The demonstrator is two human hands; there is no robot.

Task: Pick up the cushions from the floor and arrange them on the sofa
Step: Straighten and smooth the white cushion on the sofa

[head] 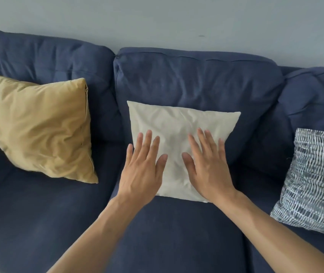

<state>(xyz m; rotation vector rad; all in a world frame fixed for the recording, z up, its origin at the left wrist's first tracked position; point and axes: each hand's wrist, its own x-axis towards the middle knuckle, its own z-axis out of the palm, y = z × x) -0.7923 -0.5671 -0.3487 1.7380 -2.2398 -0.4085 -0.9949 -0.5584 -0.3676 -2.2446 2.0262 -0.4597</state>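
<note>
On the navy sofa, a mustard cushion leans left of the cream cushion; on that middle one the left hand and right hand lie flat, fingers spread, gripping nothing; a patterned cushion sits to its right

Two bare forearms; no sleeves, rings

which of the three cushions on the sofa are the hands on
The plain cream cushion in the middle; both hands lie flat on it. The mustard one and the patterned one are untouched.
</note>
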